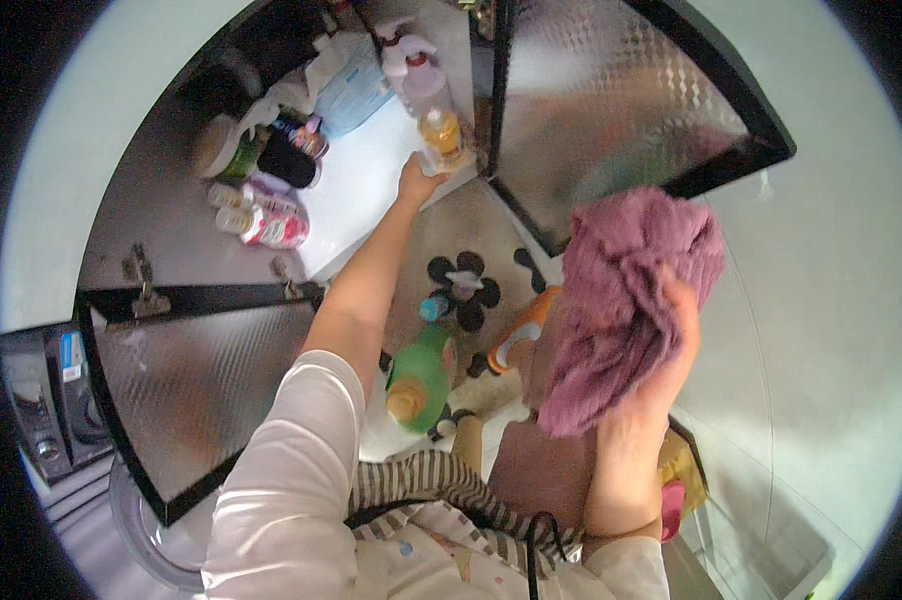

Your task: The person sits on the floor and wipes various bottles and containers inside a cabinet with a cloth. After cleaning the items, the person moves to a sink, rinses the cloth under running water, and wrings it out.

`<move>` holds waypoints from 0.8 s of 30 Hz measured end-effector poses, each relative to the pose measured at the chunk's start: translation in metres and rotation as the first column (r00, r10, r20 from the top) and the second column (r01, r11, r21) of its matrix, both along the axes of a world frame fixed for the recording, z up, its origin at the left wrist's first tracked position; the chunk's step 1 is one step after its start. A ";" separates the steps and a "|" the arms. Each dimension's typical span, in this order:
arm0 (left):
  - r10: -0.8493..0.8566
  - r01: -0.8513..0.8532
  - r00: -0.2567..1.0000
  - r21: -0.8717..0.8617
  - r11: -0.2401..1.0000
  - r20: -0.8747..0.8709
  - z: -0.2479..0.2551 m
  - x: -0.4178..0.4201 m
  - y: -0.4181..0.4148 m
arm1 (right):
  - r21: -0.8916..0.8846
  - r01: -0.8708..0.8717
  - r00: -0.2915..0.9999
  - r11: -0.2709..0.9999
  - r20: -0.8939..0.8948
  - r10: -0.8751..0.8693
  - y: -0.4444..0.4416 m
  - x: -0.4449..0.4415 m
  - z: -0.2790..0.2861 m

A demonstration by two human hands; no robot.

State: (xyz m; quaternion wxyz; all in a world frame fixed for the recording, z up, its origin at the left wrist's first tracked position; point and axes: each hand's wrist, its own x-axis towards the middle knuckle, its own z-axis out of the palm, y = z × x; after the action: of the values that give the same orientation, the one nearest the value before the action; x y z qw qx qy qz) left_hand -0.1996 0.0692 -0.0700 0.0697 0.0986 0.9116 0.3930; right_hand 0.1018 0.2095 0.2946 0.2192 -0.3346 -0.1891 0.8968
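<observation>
My left hand [419, 181] reaches to the front edge of the white cabinet shelf [353, 187], beside a small bottle of amber liquid [440, 135]. Its fingers are partly hidden, so whether they grip the bottle is unclear. A crumpled mauve cloth [631, 300] is held in my right hand [680, 345], in front of the right frosted door. On the shelf, pink-labelled bottles [275, 223], a dark container [290, 157], a blue pack [353, 86] and a bottle with a reddish cap [425, 82] stand along the back and sides.
Two black-framed textured glass doors, left [203, 382] and right [608, 105], stand open. Below the shelf are a green bottle [425, 371] and an orange bottle [522, 334], near a black flower pattern [466, 289]. A washing machine [147, 517] is at lower left.
</observation>
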 end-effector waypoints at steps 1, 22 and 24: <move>-0.066 0.062 0.992 0.040 0.997 0.108 0.008 0.014 -0.010 | 0.004 -0.017 1.000 1.000 -0.022 0.017 0.003 0.002 -0.003; 0.257 -0.537 0.630 0.172 0.826 0.733 0.126 0.412 -0.208 | 0.268 -0.271 0.929 0.925 -0.177 0.323 -0.011 -0.019 -0.028; 0.195 -0.508 0.621 0.201 0.838 0.759 0.123 0.421 -0.205 | 0.304 -0.353 0.908 0.885 -0.115 0.402 -0.025 -0.024 -0.033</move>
State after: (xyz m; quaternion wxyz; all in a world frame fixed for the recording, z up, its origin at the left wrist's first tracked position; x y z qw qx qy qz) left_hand 0.2213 -0.1353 0.0534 0.3146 -0.2338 0.7129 0.5815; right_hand 0.0780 0.1841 0.2613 0.0999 -0.1775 -0.3542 0.9127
